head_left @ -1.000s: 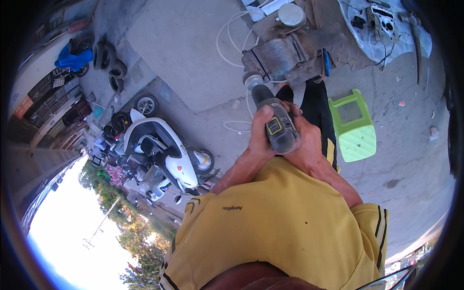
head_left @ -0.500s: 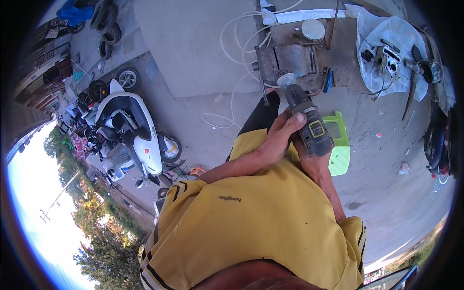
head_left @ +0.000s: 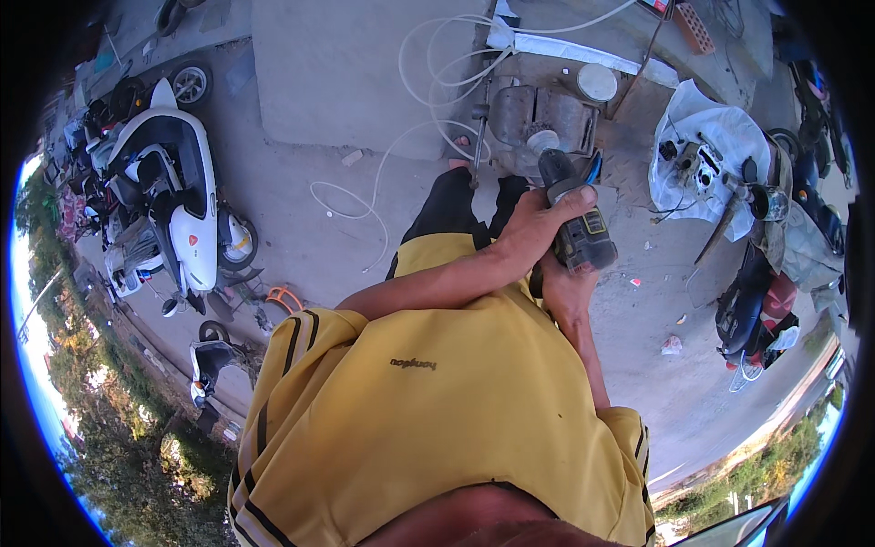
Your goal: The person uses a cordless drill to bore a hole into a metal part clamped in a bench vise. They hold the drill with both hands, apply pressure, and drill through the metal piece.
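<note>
My left hand point(head_left: 538, 219) wraps round the front of a black power drill point(head_left: 583, 239), thumb over its top. My right hand point(head_left: 567, 281) closes on the drill's rear lower part, its fingers mostly hidden under the body. A pale round attachment point(head_left: 543, 141) sits on the drill's tip. It lies over the near side of a worn metal bench vise point(head_left: 517, 111); whether it touches a workpiece there I cannot tell. The vise's bar handle point(head_left: 478, 137) stands at its left. Just right of the drill's front is a blue-edged item point(head_left: 593, 170).
A round white-topped container point(head_left: 597, 82) stands behind the vise. Engine parts point(head_left: 704, 168) lie on a white sheet point(head_left: 670, 123) at right. A clear hose point(head_left: 374, 205) loops over the ground. White scooters point(head_left: 193, 232) stand at left, with a dark motorbike point(head_left: 743, 310) at far right.
My view has shifted, so the scooter sits further left and the light green stool no longer shows. Both hands keep their hold on the drill, its tip still at the vise.
</note>
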Tool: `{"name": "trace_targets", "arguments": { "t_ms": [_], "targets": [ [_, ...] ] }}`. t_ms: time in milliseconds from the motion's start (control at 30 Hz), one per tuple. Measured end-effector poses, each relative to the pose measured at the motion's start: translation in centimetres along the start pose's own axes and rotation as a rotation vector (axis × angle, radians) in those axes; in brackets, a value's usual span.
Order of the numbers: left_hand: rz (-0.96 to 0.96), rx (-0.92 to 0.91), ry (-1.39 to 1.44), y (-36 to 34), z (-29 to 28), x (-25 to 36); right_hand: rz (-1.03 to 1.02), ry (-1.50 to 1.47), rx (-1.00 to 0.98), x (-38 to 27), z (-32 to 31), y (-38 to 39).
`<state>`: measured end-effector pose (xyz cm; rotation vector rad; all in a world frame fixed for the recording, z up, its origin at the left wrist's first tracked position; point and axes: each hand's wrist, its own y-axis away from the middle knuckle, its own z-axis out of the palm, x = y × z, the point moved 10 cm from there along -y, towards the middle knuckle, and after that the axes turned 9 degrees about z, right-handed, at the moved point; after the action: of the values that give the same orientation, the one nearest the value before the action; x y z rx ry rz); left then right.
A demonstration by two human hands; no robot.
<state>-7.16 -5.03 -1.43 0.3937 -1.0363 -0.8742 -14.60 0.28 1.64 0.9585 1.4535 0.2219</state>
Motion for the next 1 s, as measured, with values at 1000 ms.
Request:
{"name": "trace_targets", "arguments": {
  "t_ms": [1000],
  "targets": [
    [0.142, -0.137, 0.009, 2.1, 0.5, 0.9, -0.162, 0.314, -0.117, -2.6, 0.7, 2.0]
  ]
}}
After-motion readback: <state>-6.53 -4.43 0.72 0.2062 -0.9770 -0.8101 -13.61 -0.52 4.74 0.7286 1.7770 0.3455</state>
